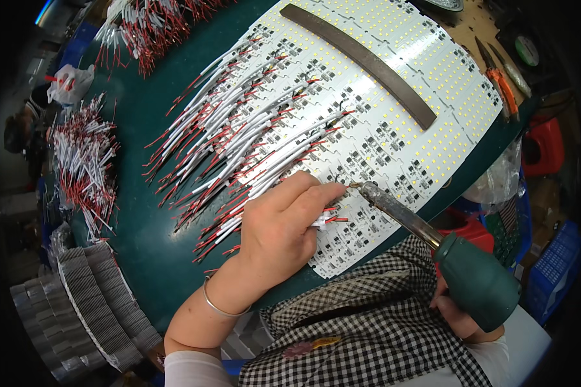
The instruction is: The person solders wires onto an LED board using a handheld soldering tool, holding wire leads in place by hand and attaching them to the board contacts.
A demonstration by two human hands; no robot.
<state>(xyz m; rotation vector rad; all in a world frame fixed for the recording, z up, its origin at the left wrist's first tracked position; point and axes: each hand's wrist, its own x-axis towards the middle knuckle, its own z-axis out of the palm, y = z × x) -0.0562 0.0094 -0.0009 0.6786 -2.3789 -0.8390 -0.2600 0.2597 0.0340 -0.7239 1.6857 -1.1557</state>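
Observation:
A white LED circuit board sheet lies on the green table, with rows of white-sleeved wires with red ends attached along its left part. My left hand is closed over the lower part of the board, thumb and forefinger pinched close to the iron's tip. Several short white-and-red wires stick out from under its fingers. In my right hand, partly hidden behind the handle, is a soldering iron with a thick green grip. Its metal tip touches or nearly touches the board beside my left fingertips.
A curved brown metal bar rests across the board. Loose wire bundles lie at the left, more at the top. Grey ribbed parts stand stacked at lower left. Orange-handled pliers lie far right, above a blue basket.

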